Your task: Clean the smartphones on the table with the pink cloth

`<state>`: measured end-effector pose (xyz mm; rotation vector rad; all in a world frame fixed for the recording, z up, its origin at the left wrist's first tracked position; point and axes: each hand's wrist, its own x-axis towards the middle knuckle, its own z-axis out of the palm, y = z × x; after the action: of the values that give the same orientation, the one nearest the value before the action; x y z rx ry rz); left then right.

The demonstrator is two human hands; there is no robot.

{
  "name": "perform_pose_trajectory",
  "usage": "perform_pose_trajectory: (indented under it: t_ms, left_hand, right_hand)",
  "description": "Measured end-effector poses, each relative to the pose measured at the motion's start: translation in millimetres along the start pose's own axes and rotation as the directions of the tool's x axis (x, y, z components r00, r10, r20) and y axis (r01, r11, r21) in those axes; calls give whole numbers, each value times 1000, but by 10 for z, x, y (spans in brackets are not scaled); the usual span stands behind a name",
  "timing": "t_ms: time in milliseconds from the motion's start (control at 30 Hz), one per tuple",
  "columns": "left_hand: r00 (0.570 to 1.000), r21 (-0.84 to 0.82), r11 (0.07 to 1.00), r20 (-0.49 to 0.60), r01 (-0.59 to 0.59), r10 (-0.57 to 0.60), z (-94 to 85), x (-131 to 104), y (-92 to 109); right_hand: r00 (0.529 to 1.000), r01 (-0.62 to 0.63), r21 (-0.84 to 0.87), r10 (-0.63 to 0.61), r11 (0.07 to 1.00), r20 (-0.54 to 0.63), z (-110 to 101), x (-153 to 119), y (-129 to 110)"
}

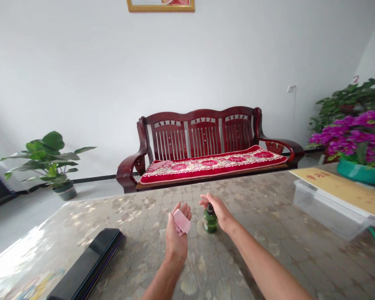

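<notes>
My left hand [176,241] is turned palm up over the table, with a small folded pink cloth [182,221] held in it between the thumb and fingers. Just to its right stands a green bottle [210,221] with a dark pump top, upright on the tabletop. My right hand [218,210] is at the right side of the bottle's top, fingers stretched out to the left behind the pump. Whether the right palm touches the pump cannot be made out.
A patterned cover lies over the table [150,254]. Black flat cases [89,262] are stacked at the left, beside coloured bands [37,287]. At the right sit a clear plastic box [325,212], a yellow booklet [340,189] and a teal flower pot [362,171]. Beyond is a wooden bench [203,129].
</notes>
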<state>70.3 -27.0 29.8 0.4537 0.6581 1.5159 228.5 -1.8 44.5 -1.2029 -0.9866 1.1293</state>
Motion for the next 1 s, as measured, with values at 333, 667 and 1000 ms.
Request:
perform_pose_trajectory:
  t_ms: [333,667,1000]
  left_hand:
    - [961,-39,961,-29,273,-275,-702,-58,149]
    - [958,141,947,-56,288,-283,-664,-216,102]
    - [947,144,941,60,305,-316,-683,-209,144]
  right_hand:
    - [966,248,-325,-259,912,10,-216,-269,568]
    - [796,51,-501,-338,864,-501,-1874,-54,407]
    - [711,103,-482,-404,870,-576,-2524,9,401]
